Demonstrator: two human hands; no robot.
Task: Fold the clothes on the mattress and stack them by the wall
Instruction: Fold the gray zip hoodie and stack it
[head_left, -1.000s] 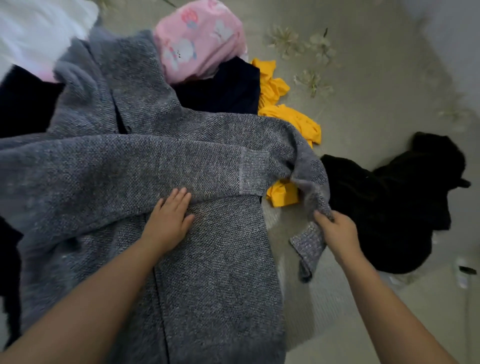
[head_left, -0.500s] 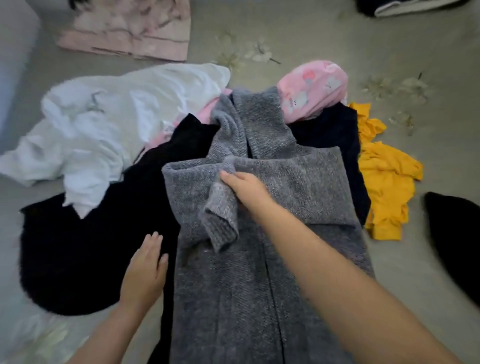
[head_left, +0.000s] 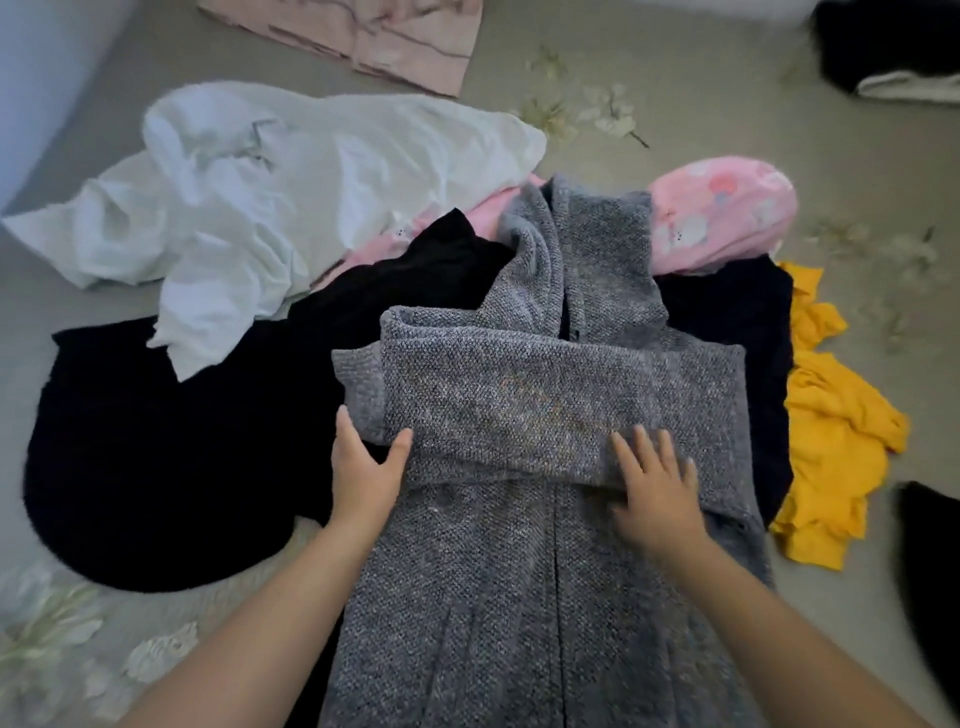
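Pressing flat on the grey knit cardigan, item one, lying lengthwise at centre with its collar toward 12 o'clock and both sleeves folded across the chest.

My left hand: fingers straight, thumb spread, touching the folded sleeve's cuff end at 9 o'clock of the garment; nothing gripped. My right hand: fingers splayed and relaxed, resting on the lower edge of the sleeve band at 3 o'clock; nothing gripped.

Item two, black garment, spread at 9 o'clock, partly under the cardigan. Item three, white garment, crumpled at 10 o'clock, overlapping the black one. Item four, pink printed garment, at 1 o'clock, touching the collar. Item five, yellow garment, bunched at 3 o'clock. Item six, folded pink piece, at 12 o'clock, well apart. All lie on the mattress; the wall shows at 10 o'clock.

Risks, as I judge them:
- The cardigan rests on uneven clothes, so the next fold may come out crooked.
- The stacked sleeves are bulky and loose; lifting the hem could let them slide out.
- The black garment beneath could drag along when I lift the bundle.

Writing and labels: none readable; the pink print shows small figures only, too blurred to name.
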